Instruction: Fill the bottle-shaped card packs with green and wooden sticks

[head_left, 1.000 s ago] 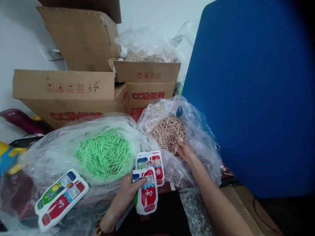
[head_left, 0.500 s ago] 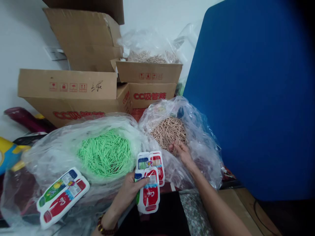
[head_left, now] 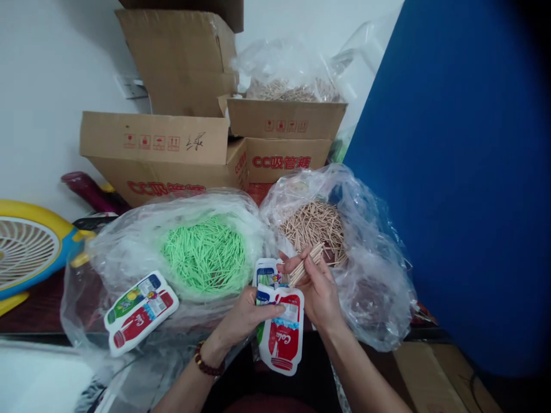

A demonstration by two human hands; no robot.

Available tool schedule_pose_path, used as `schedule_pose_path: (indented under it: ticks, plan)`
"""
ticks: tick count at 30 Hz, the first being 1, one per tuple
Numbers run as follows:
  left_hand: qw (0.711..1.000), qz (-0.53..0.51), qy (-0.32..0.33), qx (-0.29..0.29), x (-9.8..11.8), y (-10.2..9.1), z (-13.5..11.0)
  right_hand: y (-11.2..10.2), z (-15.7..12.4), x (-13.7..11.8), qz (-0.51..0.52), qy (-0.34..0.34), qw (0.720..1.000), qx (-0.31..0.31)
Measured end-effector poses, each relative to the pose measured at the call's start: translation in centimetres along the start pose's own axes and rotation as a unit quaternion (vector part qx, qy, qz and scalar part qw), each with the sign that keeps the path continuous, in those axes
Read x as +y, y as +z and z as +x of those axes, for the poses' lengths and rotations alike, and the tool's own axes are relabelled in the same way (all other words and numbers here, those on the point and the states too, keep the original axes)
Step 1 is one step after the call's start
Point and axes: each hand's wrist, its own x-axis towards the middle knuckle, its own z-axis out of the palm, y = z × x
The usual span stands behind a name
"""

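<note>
"Brown sticks (head_left: pixel 301 272): where are they now?"

"In the right hand (head_left: pixel 321 289), at the top edge of the cola pack (head_left: pixel 284 338). A moment ago that hand was down in the brown pile (head_left: pixel 316 221), beyond the pack and to its right; now it has come back with a bundle. I'd judge this scoop finished, with sticks and pack brought together."

"How do the hands stand?"

"The right is half curled, thumb and fingers pinched around the bundle. The left hand (head_left: pixel 245 315) is closed on the pack, thumb across its front, as it was. Beyond the pack's top edge is 1 more pack (head_left: pixel 267 268); the green pile (head_left: pixel 206 255) lies past it, to the left, and 1 loose pack (head_left: pixel 140 312) rests farther left."

"What can't you make out?"

"The stick count, since fingers cover part of the bundle, or whether the stick ends touch the pack. The left fingers behind it are hidden, and so is much of the pack beyond. The fan (head_left: pixel 26 246), far left of the cola pack, is cut off by the picture's edge."
</note>
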Motion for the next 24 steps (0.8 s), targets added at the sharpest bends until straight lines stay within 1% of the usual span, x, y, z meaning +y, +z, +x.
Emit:
schedule_pose_path:
  ticks: [6,9,12,14,17,19,21,24]
  plan:
    - [1.000,-0.015,0.019,0.001,0.0,0.0,0.0,-0.1,-0.4,0.9,-0.023,0.049,0.997,0.059]
    - [0.999,-0.020,0.024,0.005,0.1,0.1,0.0,-0.5,-0.8,1.3,-0.051,0.073,0.993,0.080]
    - [0.999,-0.015,0.031,0.017,0.1,0.1,0.1,-1.2,-1.1,1.6,-0.082,0.078,0.989,0.091]
    - [0.999,-0.015,0.029,0.016,0.1,0.0,0.2,-1.5,-1.2,1.5,-0.094,0.081,0.991,0.053]
    - [0.999,-0.009,0.031,0.019,0.0,-0.3,0.6,-1.8,-1.2,1.1,-0.118,0.105,0.986,-0.057]
    - [0.999,-0.003,0.038,0.016,0.1,-0.5,0.8,-1.8,-1.0,0.6,-0.140,0.120,0.978,-0.099]
    - [0.999,-0.003,0.046,0.008,0.4,-0.5,0.9,-1.8,-0.6,0.1,-0.138,0.120,0.978,-0.100]
    - [0.998,-0.009,0.057,0.009,0.8,-0.4,0.9,-1.7,0.2,-0.4,-0.144,0.102,0.982,-0.069]
